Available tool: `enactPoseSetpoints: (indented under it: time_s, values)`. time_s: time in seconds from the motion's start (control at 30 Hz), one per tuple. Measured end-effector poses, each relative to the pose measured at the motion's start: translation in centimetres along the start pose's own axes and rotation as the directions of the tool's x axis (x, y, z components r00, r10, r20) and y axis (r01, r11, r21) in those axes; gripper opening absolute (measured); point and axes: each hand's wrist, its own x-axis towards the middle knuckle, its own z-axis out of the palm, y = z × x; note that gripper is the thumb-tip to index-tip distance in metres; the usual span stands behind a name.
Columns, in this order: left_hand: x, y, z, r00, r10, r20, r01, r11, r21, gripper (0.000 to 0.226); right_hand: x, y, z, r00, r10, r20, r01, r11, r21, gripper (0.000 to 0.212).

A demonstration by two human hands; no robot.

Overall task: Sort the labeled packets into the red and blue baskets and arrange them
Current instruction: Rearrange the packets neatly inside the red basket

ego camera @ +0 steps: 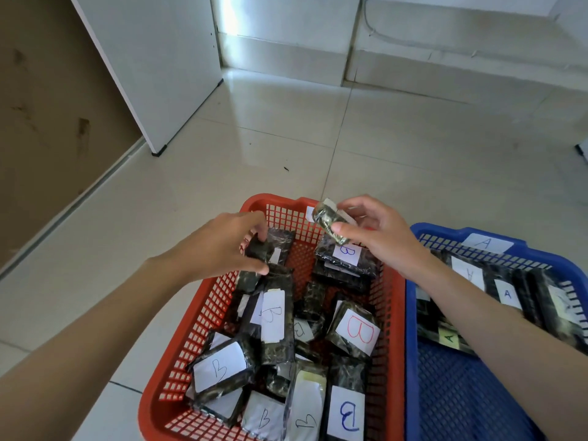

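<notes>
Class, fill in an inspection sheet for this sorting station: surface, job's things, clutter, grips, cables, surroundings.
Surface: glossy pale tiled floor; both baskets stand on it.
Job's things: red basket holds jumbled B packets; blue basket beside it holds A packets in a row at its far end.
Clutter: one small dark speck on the floor.
Grips: left hand grips a dark packet in the red basket; right hand pinches a raised packet above it, letter not readable.
Cables: what looks like a thin wire on the far wall.
Surroundings: white panel, brown wall.
</notes>
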Motion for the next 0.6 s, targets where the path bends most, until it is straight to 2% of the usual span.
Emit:
enactPoseSetpoints:
  time_s: [0.1,0.23,0.43,0.5,0.6]
  values:
    - [0.8,0.2,-0.4,0.984,-0.091,-0.152,0.066,0.984,-0.165,0.035,-0.1,0.1,-0.1,1.0,0.012,0.012,-0.012,1.0,-0.026,0.033]
    - [1.7,0.5,-0.3,0.886,-0.289,-0.362,0.143,0.914,-0.38,0.034,-0.1,0.5,0.0,0.999,0.037,-0.001,-0.037,0.999,-0.02,0.034]
    - [4.7,2.5,4.5,0.882,-0.289,-0.372,0.165,0.929,-0.331,0.046,-0.3,0.5,0.2,0.998,0.023,-0.057,-0.025,0.998,-0.049,0.032]
    - [5.7,3.3,6.1,0.887,-0.282,-0.365,0.158,0.929,-0.334,0.044,-0.3,0.5,0.3,0.998,0.015,-0.057,-0.019,0.998,-0.056,0.031]
    - [6.5,3.3,7.4,0.922,-0.231,-0.311,0.156,0.956,-0.247,0.039,-0.5,0.5,0.3,0.998,0.019,-0.065,-0.023,0.998,-0.056,0.032]
